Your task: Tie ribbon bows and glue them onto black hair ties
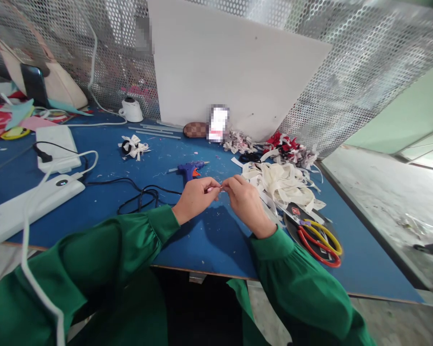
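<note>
Over the middle of the blue table, my left hand [198,194] and my right hand [244,199] meet fingertip to fingertip. Both are closed in a pinch on one small thing; only a pinkish bit of it shows, too small to name. Just beyond my left hand lies a blue glue gun [189,169] with an orange trigger. White fabric strips [281,182] are heaped to the right of my right hand. Scissors [319,240] with red and yellow handles rest on a dark round disc [292,218] nearer my right forearm.
Power strips [32,206] and a black cable [140,197] lie on the left. A white bow [134,146], clear glue sticks [157,130], a brown checked pouch [195,129] and red and white bows [283,144] sit farther back. A white cord [27,259] crosses my left sleeve.
</note>
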